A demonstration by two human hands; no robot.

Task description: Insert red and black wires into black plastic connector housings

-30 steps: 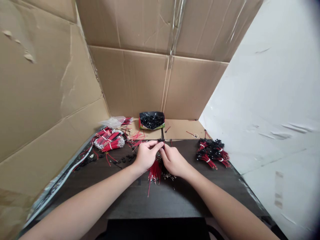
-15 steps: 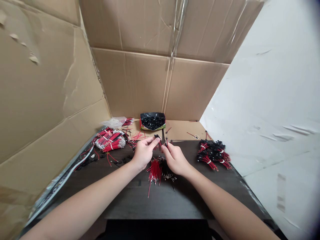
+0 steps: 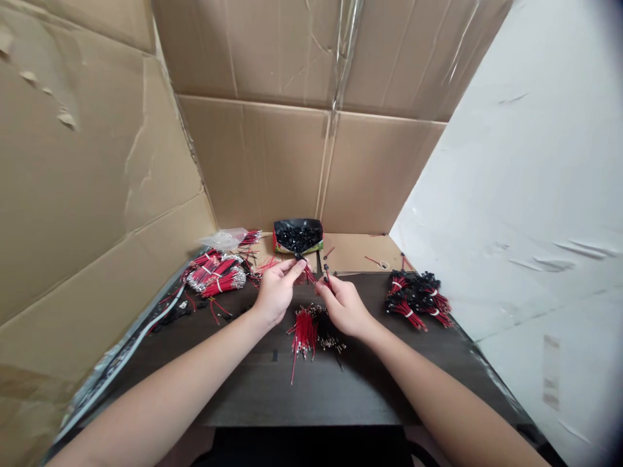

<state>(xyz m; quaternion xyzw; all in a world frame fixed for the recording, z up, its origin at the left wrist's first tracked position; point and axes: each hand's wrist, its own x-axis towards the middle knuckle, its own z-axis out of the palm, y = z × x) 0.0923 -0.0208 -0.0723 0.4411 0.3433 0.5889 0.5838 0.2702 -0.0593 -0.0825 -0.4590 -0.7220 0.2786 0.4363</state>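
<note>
Near the middle of the table, my left hand (image 3: pixel 275 292) is closed on a small bunch of red and black wires (image 3: pixel 309 272) with black connectors (image 3: pixel 299 257) at their upper end. Just to its right, my right hand (image 3: pixel 344 305) pinches a wire with a black connector (image 3: pixel 326 267) pointing up. The two hands are slightly apart. Below them on the tabletop lie a pile of loose red wires (image 3: pixel 305 331) and, beside it, black wires (image 3: pixel 331 340) with bare metal tips. My right hand partly covers the black pile.
An opened bag of black connectors (image 3: pixel 298 239) stands at the back. Tied bundles of red wires (image 3: pixel 219 275) lie left, near a clear plastic bag (image 3: pixel 224 239). Banded wire bundles with black connectors (image 3: pixel 418 298) lie right. Cardboard walls (image 3: pixel 253 162) and a white wall (image 3: pixel 525 194) enclose the table.
My left hand has moved slightly left and up with its bunch of wires, widening the gap between the hands. The right hand still pinches its wire, now held a little farther from the bunch.
</note>
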